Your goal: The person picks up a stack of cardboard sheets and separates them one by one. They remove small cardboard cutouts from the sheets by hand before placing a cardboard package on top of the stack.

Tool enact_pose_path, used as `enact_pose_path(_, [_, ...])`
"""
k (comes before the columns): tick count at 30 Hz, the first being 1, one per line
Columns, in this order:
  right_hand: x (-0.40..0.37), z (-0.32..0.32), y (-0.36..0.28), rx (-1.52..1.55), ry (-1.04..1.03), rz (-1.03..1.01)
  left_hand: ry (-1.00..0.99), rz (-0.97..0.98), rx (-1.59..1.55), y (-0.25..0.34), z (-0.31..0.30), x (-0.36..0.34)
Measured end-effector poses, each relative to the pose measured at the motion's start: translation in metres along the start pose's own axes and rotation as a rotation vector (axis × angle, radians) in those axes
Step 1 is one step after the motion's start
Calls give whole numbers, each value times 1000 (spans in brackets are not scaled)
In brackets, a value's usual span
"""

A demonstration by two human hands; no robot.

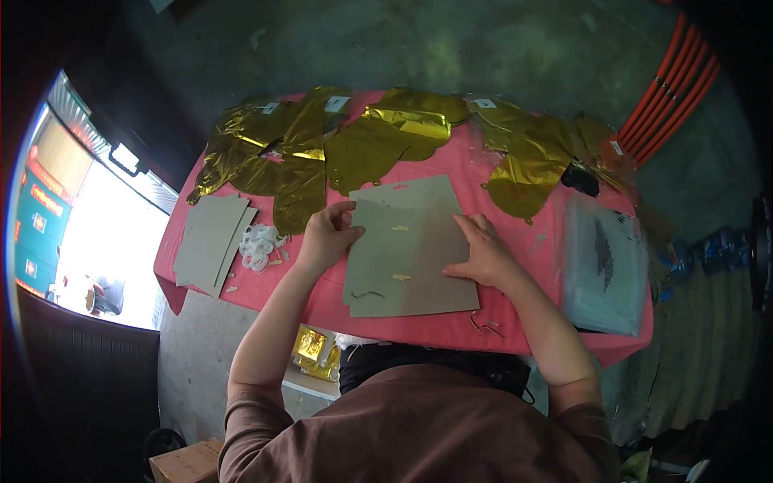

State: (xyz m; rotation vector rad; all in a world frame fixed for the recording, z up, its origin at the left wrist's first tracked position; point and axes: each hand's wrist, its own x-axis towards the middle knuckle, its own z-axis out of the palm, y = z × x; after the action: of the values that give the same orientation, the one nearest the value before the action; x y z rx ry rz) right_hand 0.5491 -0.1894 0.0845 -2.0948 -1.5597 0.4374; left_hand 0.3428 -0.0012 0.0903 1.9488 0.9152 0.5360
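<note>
Grey cardboard sheets (415,249) lie stacked, slightly out of line, on the pink-covered table (306,286) in front of me. Small slots show in the top sheet, and a dark thin strand lies near its lower left corner. My left hand (328,235) is at the upper left edge of the sheets, thumb and fingers apart around that edge. My right hand (481,251) rests at the right side, fingers spread, thumb on the top sheet. Whether either hand grips a sheet is hard to tell.
More grey sheets (211,241) and white rings (259,246) lie at the left. Gold foil pieces (298,153) spread along the far side. A stack of clear plastic bags (604,266) is at the right. A cardboard box (187,463) stands on the floor, lower left.
</note>
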Motion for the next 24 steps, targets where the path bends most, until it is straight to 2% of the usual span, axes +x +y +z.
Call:
enact_pose_path(4, [-1,3,2,26,22,6,62,70,-70,-18,10,-2])
enact_pose_path(6, [-2,4,0,30,44,-1,150,110,-218,-28,13,-3])
enact_pose_path(10, [-2,5,1,53,50,5,160,153,-103,-25,11,-7])
enact_pose_path(12, [-1,5,1,46,63,-11,50,44,-382,-20,7,-8])
enact_pose_path(13, [-1,5,2,48,66,-11,49,46,-379,-18,5,-7])
enact_pose_path(15, [-1,5,4,68,68,-28,-100,-75,-698,-16,2,-6])
enact_pose_path(19, [-1,4,4,61,63,-31,-199,-127,-672,-20,-3,-5])
enact_pose_path(22, [1,6,7,224,156,-18,-171,-52,-614,-10,-7,-9])
enact_pose_path(24, [5,6,2,617,370,-110,-109,-52,-869,2,-9,-14])
